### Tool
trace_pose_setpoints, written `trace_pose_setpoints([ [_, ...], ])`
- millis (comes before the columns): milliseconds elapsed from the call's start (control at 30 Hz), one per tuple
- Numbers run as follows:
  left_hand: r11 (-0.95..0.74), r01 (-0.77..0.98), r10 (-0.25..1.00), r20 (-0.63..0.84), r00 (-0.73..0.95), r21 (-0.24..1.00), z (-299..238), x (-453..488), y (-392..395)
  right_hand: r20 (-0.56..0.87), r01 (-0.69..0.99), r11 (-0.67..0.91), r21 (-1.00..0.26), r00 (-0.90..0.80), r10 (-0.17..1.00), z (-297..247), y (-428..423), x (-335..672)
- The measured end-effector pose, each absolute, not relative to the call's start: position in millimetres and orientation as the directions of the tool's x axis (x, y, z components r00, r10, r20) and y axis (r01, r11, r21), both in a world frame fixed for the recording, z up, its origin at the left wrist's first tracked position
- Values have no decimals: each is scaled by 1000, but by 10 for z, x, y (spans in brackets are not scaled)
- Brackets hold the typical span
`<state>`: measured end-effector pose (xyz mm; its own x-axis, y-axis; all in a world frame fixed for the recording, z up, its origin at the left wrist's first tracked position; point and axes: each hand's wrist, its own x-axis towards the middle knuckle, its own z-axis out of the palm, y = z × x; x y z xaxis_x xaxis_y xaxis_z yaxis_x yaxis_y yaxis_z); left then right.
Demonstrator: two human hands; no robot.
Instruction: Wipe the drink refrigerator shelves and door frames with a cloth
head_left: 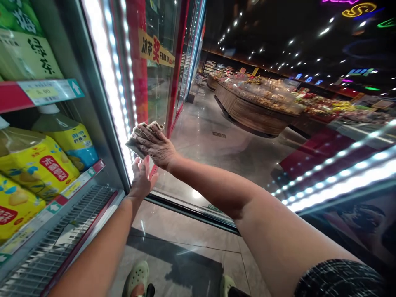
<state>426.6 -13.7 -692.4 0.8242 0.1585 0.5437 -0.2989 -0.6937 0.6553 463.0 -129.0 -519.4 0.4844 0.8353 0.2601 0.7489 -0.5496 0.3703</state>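
My right hand [159,148] presses a folded grey-brown cloth [133,145] flat against the glass door [198,173], close to its lit left edge. The fingers lie over the cloth. Just below, my left hand [141,181] is closed around a small flat red-and-white piece [151,168] at the same edge; I cannot tell whether it is loose or fixed to the door. A bright LED strip [107,78] runs up beside both hands.
To the left, a cooler shelf [77,183] holds yellow-labelled drink bottles [49,161], above a wire rack [62,243]. A price rail [46,91] juts out higher up. Beyond the glass stands a wooden display [253,109] with packaged goods. My green clogs [139,274] are on the tiled floor.
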Motion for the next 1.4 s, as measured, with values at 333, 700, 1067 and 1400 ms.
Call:
trace_pose_setpoints([
  [333,-959,-241,-80,677,732,147,-5795,4308,477,359,754,-602,264,502,787,-5225,-1583,4500],
  [700,-892,-425,-425,600,678,-152,-5074,4685,746,240,787,-464,407,398,885,-5381,-1694,4485],
  [1067,-843,-528,-445,678,585,-97,-4340,4574,523,157,780,-468,416,445,882,-5197,-1707,4350],
  [1400,-791,-602,-514,652,558,-108,-3974,4768,311,314,743,-636,206,566,763,-5564,-1623,4390],
])
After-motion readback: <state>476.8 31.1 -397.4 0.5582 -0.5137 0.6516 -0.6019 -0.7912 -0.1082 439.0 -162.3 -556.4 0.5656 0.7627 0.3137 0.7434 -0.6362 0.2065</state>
